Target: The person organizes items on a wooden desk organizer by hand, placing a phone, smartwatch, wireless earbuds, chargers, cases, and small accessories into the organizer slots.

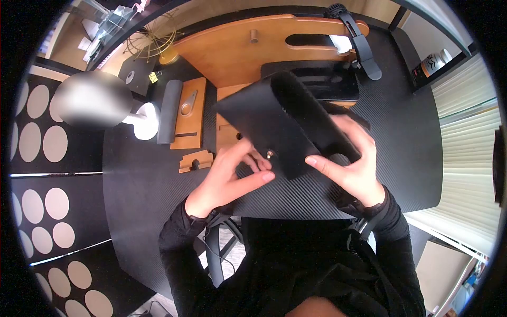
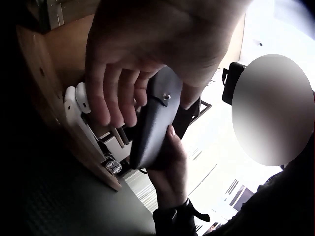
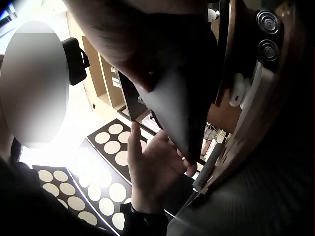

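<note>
A black, smooth case [image 1: 259, 113] with a looped end is held tilted above the desk. My right hand [image 1: 356, 161] grips its right side, the thumb lying on the near face. A small metal stud [image 1: 270, 154] shows near the case's lower edge. Beside the stud is my left hand [image 1: 227, 171], thumb extended and fingers loosely bent. In the left wrist view the left fingers [image 2: 115, 101] hang beside the case [image 2: 157, 120], not wrapped around it. The right wrist view shows the left hand [image 3: 155, 169] with its fingertips partly hidden at the case's [image 3: 179, 118] lower corner.
A wooden organizer [image 1: 232, 53] stands at the back with headphones [image 1: 359, 45] on its right. To the left are a white lamp [image 1: 147, 121], a grey roll [image 1: 169, 111], a wooden tray [image 1: 186, 127] and a small wooden piece [image 1: 203, 157]. A bottle [image 1: 435, 62] is at far right.
</note>
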Motion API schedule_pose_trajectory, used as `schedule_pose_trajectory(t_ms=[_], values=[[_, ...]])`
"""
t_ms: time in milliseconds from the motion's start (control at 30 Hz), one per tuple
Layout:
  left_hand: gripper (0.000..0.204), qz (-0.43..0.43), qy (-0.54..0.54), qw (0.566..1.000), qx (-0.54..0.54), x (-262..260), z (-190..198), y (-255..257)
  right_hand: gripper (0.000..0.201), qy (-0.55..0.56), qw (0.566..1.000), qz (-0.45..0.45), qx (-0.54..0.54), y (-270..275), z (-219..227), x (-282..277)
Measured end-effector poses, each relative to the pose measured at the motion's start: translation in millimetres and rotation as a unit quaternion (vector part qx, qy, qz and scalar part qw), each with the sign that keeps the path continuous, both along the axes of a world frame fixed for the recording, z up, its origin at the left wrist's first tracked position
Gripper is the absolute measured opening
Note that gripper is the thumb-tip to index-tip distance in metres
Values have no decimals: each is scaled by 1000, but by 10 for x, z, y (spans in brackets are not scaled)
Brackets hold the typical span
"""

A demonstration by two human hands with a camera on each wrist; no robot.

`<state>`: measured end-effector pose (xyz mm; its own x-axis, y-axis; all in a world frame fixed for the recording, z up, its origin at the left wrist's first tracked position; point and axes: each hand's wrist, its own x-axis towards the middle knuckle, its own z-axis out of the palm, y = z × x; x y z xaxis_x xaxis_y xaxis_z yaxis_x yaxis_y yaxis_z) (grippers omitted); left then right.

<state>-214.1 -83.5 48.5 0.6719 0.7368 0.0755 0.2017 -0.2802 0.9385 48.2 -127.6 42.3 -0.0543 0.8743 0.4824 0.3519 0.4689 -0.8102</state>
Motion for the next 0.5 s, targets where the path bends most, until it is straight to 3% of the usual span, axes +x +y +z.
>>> schedule_pose_trajectory(t_ms=[67,200,333,400,500], values=[[36,-23,3,998,-56,3,-86,-4,56,-6,999,29,-13,-29,64,-4],[59,-91,-112,972,-187,61,-395,-112,63,-18,991,123,-50,-18,-31,-81],[58,-8,-126,957,-262,162,-539,-160,69,-40,987,126,-94,-33,-22,-88],[55,34,-155,936,-314,179,-609,-158,74,-45,976,210,-27,-17,-54,-60],[51,45,-170,921,-349,167,-659,-118,61,-48,969,241,-17,13,-77,-39]])
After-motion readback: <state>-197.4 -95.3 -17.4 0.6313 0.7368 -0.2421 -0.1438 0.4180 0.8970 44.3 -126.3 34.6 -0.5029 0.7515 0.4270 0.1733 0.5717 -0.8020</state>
